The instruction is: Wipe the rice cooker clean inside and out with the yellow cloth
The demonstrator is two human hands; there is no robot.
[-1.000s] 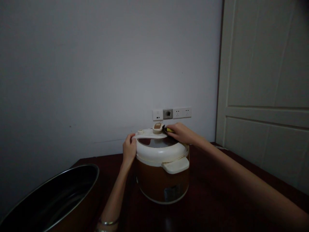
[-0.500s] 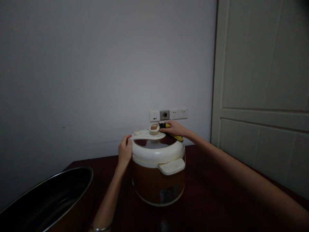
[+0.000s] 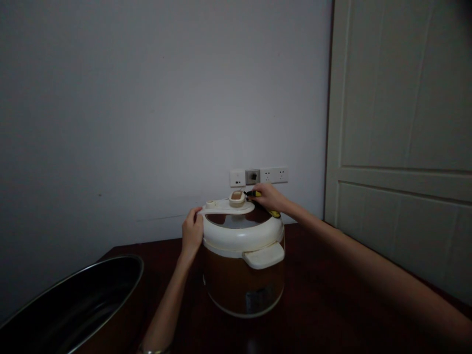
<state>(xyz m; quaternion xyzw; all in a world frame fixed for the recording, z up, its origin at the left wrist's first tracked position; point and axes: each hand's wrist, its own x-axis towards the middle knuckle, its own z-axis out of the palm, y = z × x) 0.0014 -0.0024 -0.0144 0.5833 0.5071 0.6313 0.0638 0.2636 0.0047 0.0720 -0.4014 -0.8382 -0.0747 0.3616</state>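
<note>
An electric pressure cooker (image 3: 226, 275) with a brown body and a white-rimmed lid (image 3: 239, 235) stands upright in front of me. My left hand (image 3: 192, 231) grips the left end of the white lid handle (image 3: 226, 208). In my right hand (image 3: 269, 196) is a yellow-and-black hand tool, apparently pliers (image 3: 274, 214), whose jaws are small and dim. Their black tip is close beside the brown-topped valve knob (image 3: 237, 196); whether it touches cannot be made out. The right fingers are closed round the tool, partly hiding it.
A large dark pan (image 3: 84, 300) with a metal rim stands at the lower left. The dark red table (image 3: 324, 280) meets the wall behind the cooker. Several sockets and switches (image 3: 275, 175) line the wall. A pale panelled door (image 3: 401, 147) rises at the right.
The tool has turned slightly in my right hand, and its black tip looks narrower beside the knob. My left hand keeps its place on the handle. The whole view has shifted a little.
</note>
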